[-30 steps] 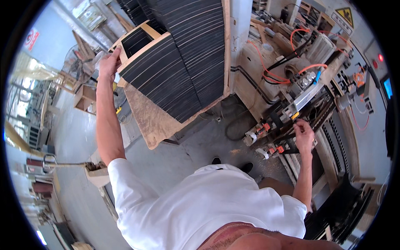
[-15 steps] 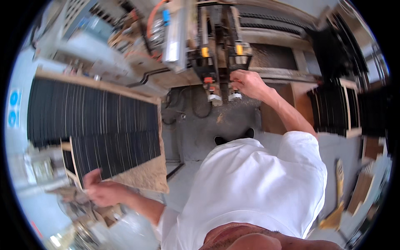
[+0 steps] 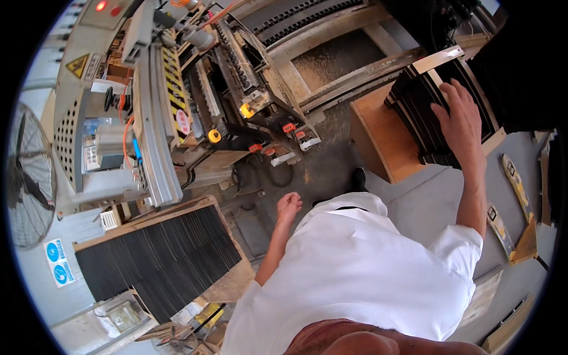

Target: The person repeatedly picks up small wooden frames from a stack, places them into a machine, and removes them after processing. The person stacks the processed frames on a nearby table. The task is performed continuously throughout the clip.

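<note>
My right hand [image 3: 461, 121] is open, its fingers apart, over a stack of black boards [image 3: 420, 118] with pale wooden strips. Whether the fingertips touch the boards, I cannot tell. The stack stands on a brown wooden box [image 3: 378, 139]. In front of my waist hangs my left hand [image 3: 289, 206], its fingers curled in and nothing visible in them. Below and left of it, rows of black boards [image 3: 160, 260] stand packed on edge on a wooden base.
Ahead is a machine with yellow knobs [image 3: 247, 110], red parts [image 3: 289, 127] and a striped guard [image 3: 171, 89]. A caged fan [image 3: 29, 177] stands far left. On the floor at right is a pallet truck with worn yellow forks [image 3: 516, 183].
My body and view have turned to the right. My right hand has gone from the machine's front to the board stack. My left hand has left the left-hand boards and come near my waist.
</note>
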